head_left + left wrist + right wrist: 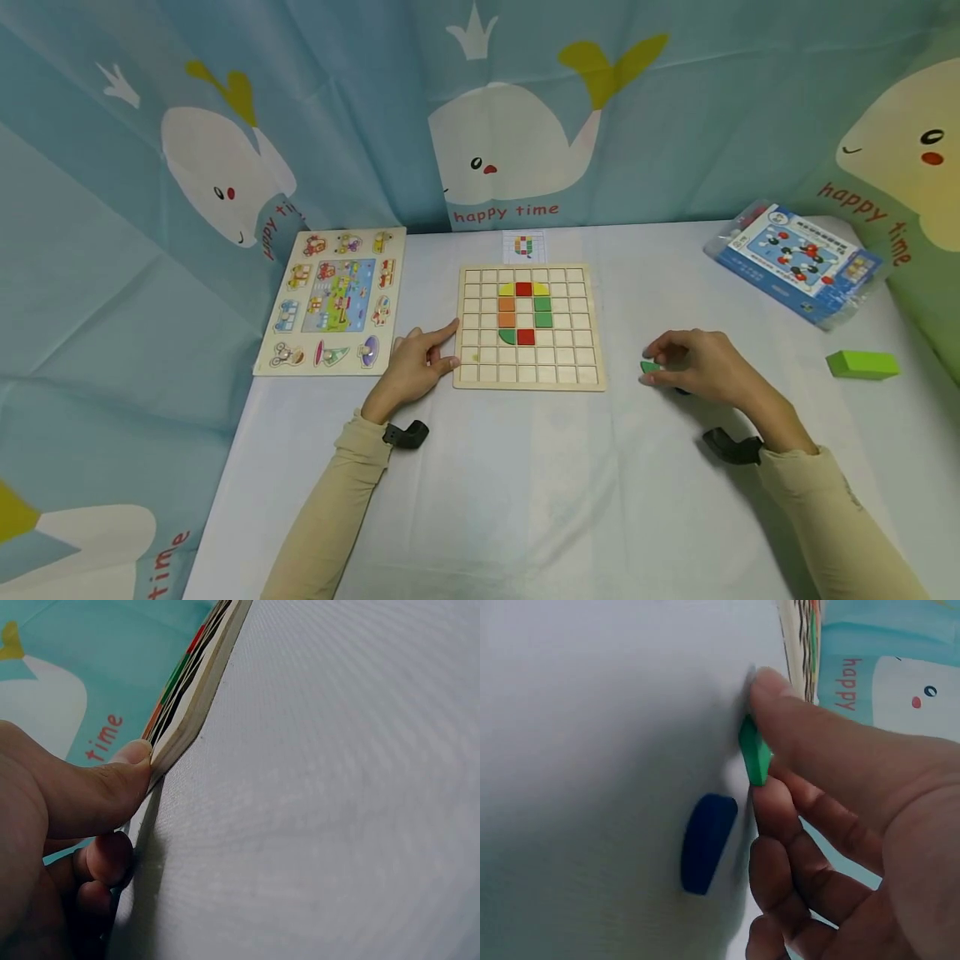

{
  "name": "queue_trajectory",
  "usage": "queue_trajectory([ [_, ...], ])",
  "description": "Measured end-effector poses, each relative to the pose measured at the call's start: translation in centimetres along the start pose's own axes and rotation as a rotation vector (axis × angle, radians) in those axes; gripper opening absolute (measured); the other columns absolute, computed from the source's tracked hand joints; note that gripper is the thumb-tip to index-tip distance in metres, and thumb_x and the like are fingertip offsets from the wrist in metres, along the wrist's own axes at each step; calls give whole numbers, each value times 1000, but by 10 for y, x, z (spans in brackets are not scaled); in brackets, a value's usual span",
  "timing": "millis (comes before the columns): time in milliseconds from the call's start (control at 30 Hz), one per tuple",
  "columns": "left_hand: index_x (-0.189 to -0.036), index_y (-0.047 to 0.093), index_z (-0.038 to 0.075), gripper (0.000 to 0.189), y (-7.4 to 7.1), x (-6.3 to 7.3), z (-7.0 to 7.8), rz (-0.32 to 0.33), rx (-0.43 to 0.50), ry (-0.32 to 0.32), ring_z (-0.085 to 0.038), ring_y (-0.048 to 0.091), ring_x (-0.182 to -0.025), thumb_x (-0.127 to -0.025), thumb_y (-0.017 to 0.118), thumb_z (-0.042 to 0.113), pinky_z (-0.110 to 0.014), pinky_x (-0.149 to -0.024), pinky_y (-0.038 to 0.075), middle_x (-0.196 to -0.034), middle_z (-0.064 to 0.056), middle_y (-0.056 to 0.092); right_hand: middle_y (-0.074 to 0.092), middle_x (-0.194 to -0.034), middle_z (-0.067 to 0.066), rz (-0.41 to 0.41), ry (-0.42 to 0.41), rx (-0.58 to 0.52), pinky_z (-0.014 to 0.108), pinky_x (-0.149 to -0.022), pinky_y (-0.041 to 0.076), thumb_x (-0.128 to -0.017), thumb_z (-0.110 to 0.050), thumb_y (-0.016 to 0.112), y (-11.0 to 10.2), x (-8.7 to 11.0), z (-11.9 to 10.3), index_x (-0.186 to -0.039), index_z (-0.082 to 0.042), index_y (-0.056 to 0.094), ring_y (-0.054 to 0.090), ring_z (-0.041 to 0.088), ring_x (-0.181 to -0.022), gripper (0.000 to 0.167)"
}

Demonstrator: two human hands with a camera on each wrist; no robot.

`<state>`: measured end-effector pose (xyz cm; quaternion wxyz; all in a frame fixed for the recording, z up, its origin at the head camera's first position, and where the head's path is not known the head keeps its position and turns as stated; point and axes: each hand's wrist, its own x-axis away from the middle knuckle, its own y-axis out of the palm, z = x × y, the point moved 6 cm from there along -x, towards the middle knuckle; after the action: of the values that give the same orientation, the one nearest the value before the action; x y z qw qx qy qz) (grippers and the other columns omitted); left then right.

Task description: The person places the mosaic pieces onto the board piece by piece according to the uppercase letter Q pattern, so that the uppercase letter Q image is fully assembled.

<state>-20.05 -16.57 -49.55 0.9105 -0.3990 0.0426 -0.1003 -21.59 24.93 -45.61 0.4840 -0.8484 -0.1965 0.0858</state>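
A wooden grid board (528,377) lies mid-table, with red, yellow, orange and green pieces set in its squares as a ring. My left hand (416,362) rests against the board's left edge; its index finger and thumb touch the edge, spread apart. In the left wrist view the thumb (105,791) presses the rim. Right of the board, my right hand (693,362) pinches a small green piece (755,754) between thumb and fingers, close to the tabletop. A dark blue piece (707,844) with a curved side lies on the table beside that hand, mostly hidden by it in the head view.
A small pattern card (523,247) lies behind the board. To the left is a vehicle picture puzzle (330,304) with knobbed pieces. At the right are a blue packaged box (802,258) and a green block (862,364). Printed curtains (360,150) border the white table.
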Motion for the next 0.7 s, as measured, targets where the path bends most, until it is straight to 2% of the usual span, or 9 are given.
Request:
queue_trajectory([
  [200, -156, 54, 19, 64, 0, 0, 0, 1, 9, 3, -17, 40, -73, -97, 79, 25, -36, -78, 26, -74, 0, 54, 78, -99, 1, -2, -52, -36, 27, -75, 55, -81, -10, 92, 3, -2, -6, -105, -10, 80, 70, 15, -87, 26],
  [400, -156, 55, 19, 64, 0, 0, 1, -3, 10, 6, -16, 40, -73, -97, 79, 25, -35, -78, 26, -74, 0, 54, 79, -111, 5, 60, -137, -58, 25, -80, 55, -80, 6, 88, 3, -1, -12, -116, -9, 79, 72, 22, -95, 40],
  [500, -156, 54, 19, 64, 1, 0, 1, -9, 12, 6, -16, 41, -73, -97, 79, 26, -35, -78, 26, -74, 0, 55, 77, -116, 8, 96, -122, -53, 24, -84, 52, -79, -1, 91, 2, 1, -9, -120, -9, 77, 70, 26, -102, 43],
  [700, -156, 54, 21, 65, 1, -1, -3, -4, 1, -3, -16, 40, -73, -97, 79, 26, -35, -78, 26, -74, 1, 55, 76, -107, 8, 131, -90, -10, 39, -85, 49, -75, -19, 98, 4, 2, -2, -110, -9, 80, 67, 28, -100, 40],
])
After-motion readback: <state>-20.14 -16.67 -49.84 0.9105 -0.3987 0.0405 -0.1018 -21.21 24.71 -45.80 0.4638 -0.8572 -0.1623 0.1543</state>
